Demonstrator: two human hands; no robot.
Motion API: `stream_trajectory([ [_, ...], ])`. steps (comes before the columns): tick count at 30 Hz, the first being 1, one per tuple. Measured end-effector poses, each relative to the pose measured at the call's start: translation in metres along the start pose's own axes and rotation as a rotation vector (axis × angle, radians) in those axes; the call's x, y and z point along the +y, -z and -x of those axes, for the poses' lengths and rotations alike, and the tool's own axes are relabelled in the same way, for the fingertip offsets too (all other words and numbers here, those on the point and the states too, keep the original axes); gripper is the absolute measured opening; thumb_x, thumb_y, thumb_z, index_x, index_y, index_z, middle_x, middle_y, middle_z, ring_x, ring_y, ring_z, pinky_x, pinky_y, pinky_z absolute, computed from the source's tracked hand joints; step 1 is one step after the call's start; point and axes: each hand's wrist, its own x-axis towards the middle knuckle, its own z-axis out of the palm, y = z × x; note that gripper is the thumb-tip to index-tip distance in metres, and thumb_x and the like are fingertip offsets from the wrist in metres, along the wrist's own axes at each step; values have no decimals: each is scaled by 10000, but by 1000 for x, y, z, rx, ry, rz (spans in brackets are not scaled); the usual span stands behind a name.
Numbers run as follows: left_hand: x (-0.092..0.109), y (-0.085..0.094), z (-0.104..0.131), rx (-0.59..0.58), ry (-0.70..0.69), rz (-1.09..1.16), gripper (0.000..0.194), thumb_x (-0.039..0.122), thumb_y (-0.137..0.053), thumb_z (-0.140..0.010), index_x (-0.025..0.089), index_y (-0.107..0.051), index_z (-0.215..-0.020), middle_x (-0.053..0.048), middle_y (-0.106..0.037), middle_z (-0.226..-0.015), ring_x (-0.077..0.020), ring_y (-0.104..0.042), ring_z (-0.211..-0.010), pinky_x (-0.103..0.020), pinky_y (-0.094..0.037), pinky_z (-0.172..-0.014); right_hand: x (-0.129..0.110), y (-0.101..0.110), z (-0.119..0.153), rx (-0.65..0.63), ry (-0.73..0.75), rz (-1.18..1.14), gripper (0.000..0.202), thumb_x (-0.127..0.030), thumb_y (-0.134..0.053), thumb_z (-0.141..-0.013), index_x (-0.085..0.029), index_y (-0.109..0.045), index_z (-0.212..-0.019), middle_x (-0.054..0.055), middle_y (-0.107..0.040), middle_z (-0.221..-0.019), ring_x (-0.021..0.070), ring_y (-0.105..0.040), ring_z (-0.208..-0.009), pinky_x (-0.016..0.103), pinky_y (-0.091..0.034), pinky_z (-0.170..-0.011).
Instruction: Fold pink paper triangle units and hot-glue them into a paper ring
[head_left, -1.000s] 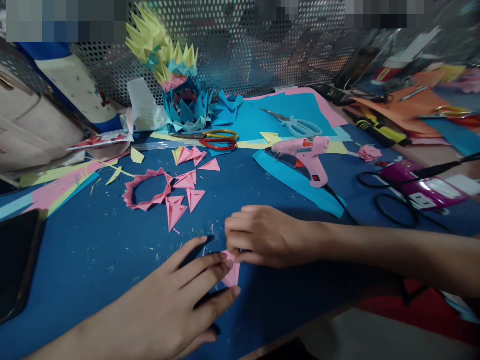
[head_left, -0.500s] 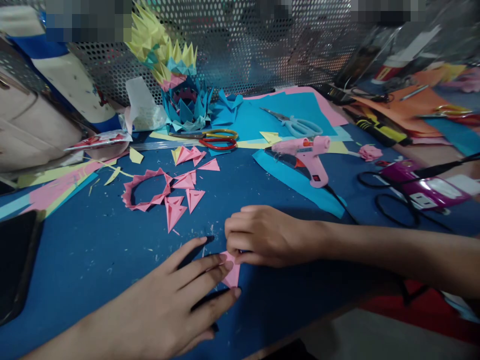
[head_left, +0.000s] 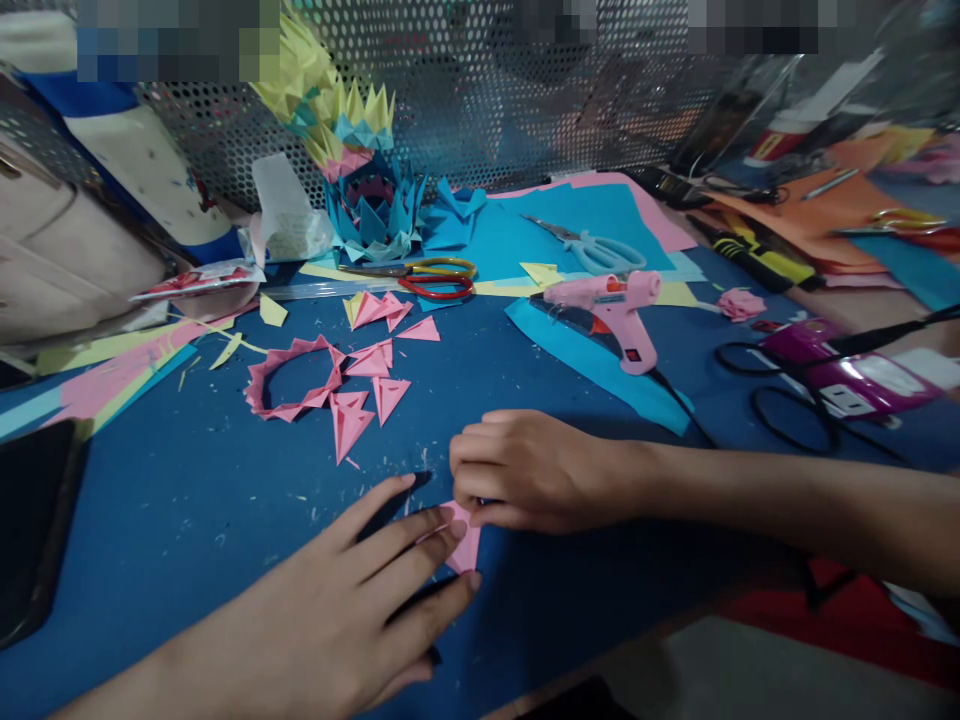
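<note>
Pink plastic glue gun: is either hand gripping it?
No, the glue gun lies apart while left hand and right hand touch the folded pink paper.

left hand (head_left: 356, 605) and right hand (head_left: 532, 470) bare — forearms (head_left: 765, 490) bare too, fingers (head_left: 406, 540) slender.

Lettering — none that's legible.
</note>
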Motion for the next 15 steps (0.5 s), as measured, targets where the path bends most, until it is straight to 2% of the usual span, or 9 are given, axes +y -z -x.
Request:
stream_trajectory([
  [2, 0, 1, -1, 1, 3, 2, 443, 440, -559, -971, 182, -569, -1331, -91, -619, -1314, -247, -525, -1255, -501, -98, -1224, 0, 0, 0, 3, 0, 1, 265, -339, -407, -1044, -174, -578, -927, 45, -587, -959, 173, -486, -778, 307, -311, -672],
  [8, -1, 7, -4, -14, 25, 50, 436, 498, -531, -972, 211, -600, -1293, -64, -646, -1279, -223, -534, -1245, -463, -22, -1231, 0, -1, 1, 1, -2, -1, 274, -345, -399, -1047, -174, -584, -939, 45, -587, -958, 173, -489, -783, 306, -311, -671],
  [15, -4, 8, -1, -58, 4, 91, 410, 450, -509, -992, 220, -571, -1326, -81, -615, -1312, -244, -503, -1289, -509, -70, -1224, 0, 0, 1, -2, -3, 7, 250, -332, -429, -1036, -171, -595, -940, 45, -586, -960, 169, -482, -779, 306, -315, -676],
])
